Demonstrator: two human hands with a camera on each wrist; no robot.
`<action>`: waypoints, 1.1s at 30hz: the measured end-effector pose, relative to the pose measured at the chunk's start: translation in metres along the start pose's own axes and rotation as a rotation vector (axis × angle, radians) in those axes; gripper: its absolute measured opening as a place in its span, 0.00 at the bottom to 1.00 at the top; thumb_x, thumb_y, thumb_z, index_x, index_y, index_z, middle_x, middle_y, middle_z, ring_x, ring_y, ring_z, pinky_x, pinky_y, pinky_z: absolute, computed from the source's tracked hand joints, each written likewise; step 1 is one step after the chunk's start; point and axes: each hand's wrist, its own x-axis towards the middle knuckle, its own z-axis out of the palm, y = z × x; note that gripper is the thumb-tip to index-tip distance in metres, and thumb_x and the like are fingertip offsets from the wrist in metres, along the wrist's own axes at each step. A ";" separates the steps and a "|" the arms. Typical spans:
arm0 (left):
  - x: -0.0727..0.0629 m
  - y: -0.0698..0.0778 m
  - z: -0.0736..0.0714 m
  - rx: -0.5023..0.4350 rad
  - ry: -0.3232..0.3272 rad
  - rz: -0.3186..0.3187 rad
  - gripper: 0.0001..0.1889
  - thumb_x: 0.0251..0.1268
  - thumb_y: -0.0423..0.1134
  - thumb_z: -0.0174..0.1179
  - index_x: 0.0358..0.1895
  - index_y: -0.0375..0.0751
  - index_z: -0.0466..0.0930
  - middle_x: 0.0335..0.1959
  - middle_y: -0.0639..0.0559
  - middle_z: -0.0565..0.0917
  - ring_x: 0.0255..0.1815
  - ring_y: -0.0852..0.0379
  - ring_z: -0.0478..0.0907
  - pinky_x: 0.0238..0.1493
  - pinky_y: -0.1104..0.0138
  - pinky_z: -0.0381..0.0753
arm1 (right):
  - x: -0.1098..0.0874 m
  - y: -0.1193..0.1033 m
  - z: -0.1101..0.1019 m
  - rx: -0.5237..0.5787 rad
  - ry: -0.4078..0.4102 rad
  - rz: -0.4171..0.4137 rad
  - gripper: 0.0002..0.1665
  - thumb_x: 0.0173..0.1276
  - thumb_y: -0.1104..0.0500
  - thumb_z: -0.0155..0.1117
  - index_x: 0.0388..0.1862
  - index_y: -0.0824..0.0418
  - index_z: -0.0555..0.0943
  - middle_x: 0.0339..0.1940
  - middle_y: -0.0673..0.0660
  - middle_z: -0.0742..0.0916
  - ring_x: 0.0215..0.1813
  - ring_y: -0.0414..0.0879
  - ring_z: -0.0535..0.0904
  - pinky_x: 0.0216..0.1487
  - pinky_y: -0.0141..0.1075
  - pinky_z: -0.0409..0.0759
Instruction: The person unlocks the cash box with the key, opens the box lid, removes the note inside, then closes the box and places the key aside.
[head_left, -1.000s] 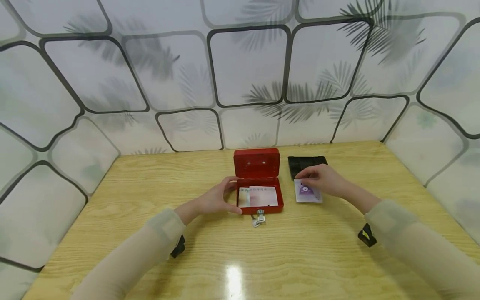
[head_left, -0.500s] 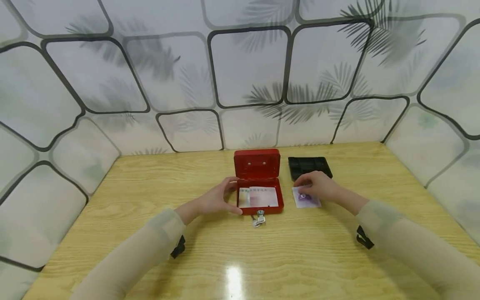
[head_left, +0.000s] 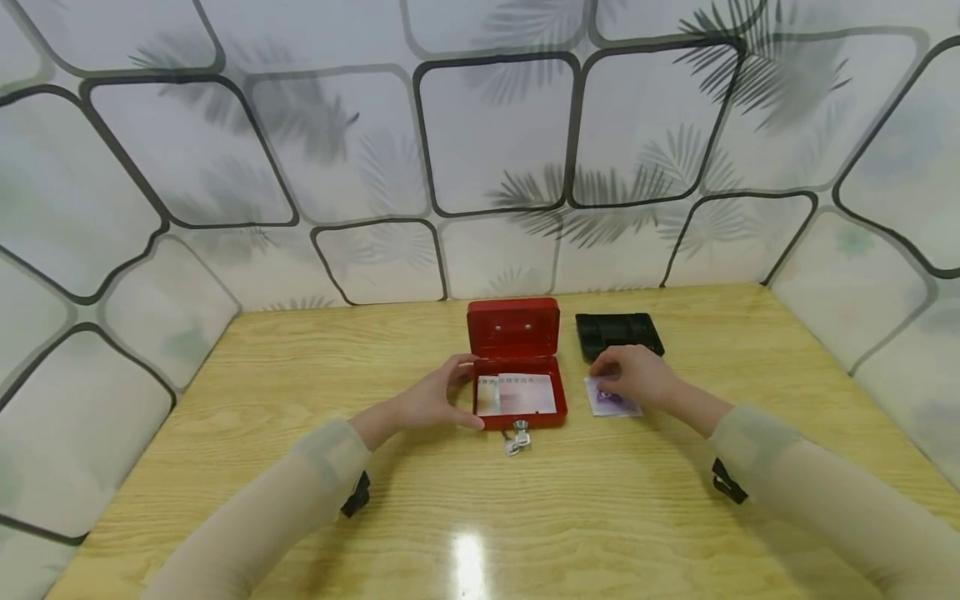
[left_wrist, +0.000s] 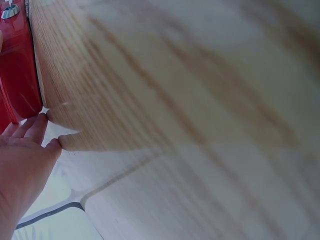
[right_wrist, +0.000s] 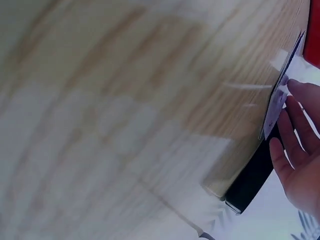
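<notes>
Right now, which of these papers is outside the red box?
The white-and-purple card, touched by your right hand; the other papers sit inside the red box.

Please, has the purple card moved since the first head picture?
Yes. In the head view, the purple card, at the right hand's fingertips, has moved slightly toward the person, judged against the red box.

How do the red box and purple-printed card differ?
The red box is deep, its lid raised; the purple-printed card is thin. The box is red; the card pale with purple print. Both are touched: the box by the left hand, the card by the right hand.
</notes>
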 end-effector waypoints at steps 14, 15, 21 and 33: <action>0.001 -0.002 0.000 -0.018 -0.004 0.032 0.48 0.52 0.37 0.75 0.72 0.40 0.52 0.71 0.40 0.64 0.73 0.46 0.58 0.72 0.51 0.51 | 0.008 -0.036 -0.006 0.251 0.051 -0.088 0.11 0.62 0.66 0.70 0.43 0.66 0.84 0.40 0.56 0.87 0.44 0.50 0.83 0.49 0.46 0.81; 0.001 -0.002 0.000 -0.020 -0.005 0.030 0.48 0.52 0.37 0.75 0.72 0.40 0.52 0.72 0.40 0.64 0.73 0.46 0.58 0.72 0.51 0.51 | 0.010 -0.040 -0.004 0.260 0.036 -0.093 0.11 0.62 0.65 0.70 0.44 0.66 0.84 0.41 0.57 0.87 0.44 0.50 0.82 0.50 0.47 0.80; 0.001 -0.003 0.000 -0.034 -0.003 0.031 0.48 0.52 0.35 0.75 0.73 0.39 0.51 0.72 0.39 0.63 0.73 0.45 0.57 0.72 0.50 0.49 | 0.024 -0.057 0.011 0.214 -0.034 -0.141 0.13 0.63 0.61 0.70 0.45 0.64 0.83 0.42 0.55 0.87 0.47 0.52 0.82 0.54 0.48 0.78; 0.002 -0.005 -0.001 -0.002 -0.009 -0.004 0.48 0.51 0.41 0.76 0.72 0.43 0.52 0.72 0.41 0.63 0.73 0.47 0.58 0.72 0.51 0.50 | 0.049 -0.076 0.033 0.188 -0.167 -0.089 0.13 0.65 0.61 0.68 0.49 0.60 0.83 0.46 0.51 0.86 0.50 0.47 0.80 0.55 0.44 0.78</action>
